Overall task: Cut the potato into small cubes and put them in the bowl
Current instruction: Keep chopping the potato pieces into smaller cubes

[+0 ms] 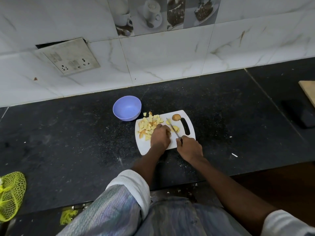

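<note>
With the bowl [127, 108] unfilled at the white board's [172, 144] ten o'clock and cubes [148, 125] heaped at its edge, the left hand [160, 136] curls over a potato piece [169, 133] touching the knife [172, 127] gripped by the right hand [189, 147], so a slip risks nicking fingers or knocking cubes onto the bench [68, 142].

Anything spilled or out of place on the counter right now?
Yes: one potato cube lies off the cutting board, on the black counter beside the purple bowl. The socket plate hangs crooked on the wall.

No readable text, label, brand or number anywhere; wall tiles [163, 13] carry pictures only.
</note>
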